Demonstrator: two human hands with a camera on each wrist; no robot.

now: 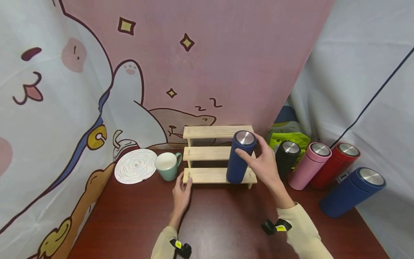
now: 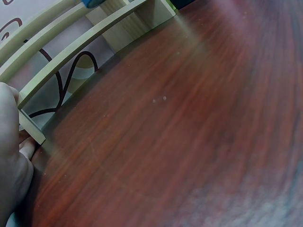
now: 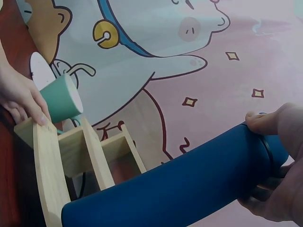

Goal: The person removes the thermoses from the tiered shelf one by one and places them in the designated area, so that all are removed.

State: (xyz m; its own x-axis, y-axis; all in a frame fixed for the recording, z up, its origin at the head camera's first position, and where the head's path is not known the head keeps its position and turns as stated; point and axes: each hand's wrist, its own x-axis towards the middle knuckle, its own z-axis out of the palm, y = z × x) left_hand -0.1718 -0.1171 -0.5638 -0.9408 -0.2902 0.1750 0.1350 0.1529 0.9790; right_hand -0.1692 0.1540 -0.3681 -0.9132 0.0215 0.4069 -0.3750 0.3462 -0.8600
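My right hand (image 1: 264, 166) grips a dark blue thermos flask (image 1: 238, 162) near its steel-topped lid, thumb on one side and fingers round the other. The flask stands nearly upright, its base at the right part of the lowest step of a three-tier wooden shelf (image 1: 207, 175). In the right wrist view the flask (image 3: 175, 182) slants across the shelf's steps. My left hand (image 1: 181, 194) holds the left end of that lowest step, thumb on top. The left wrist view shows this hand (image 2: 13, 156) at the shelf's end support (image 2: 32, 126).
Left of the shelf are a mint green mug (image 1: 167, 167) and a round woven mat (image 1: 136, 166). To the right stand a black flask (image 1: 285, 160), a pink flask (image 1: 308, 166), a red flask (image 1: 334, 167) and another blue flask (image 1: 350, 194). A bright green packet (image 1: 299, 138) lies behind them.
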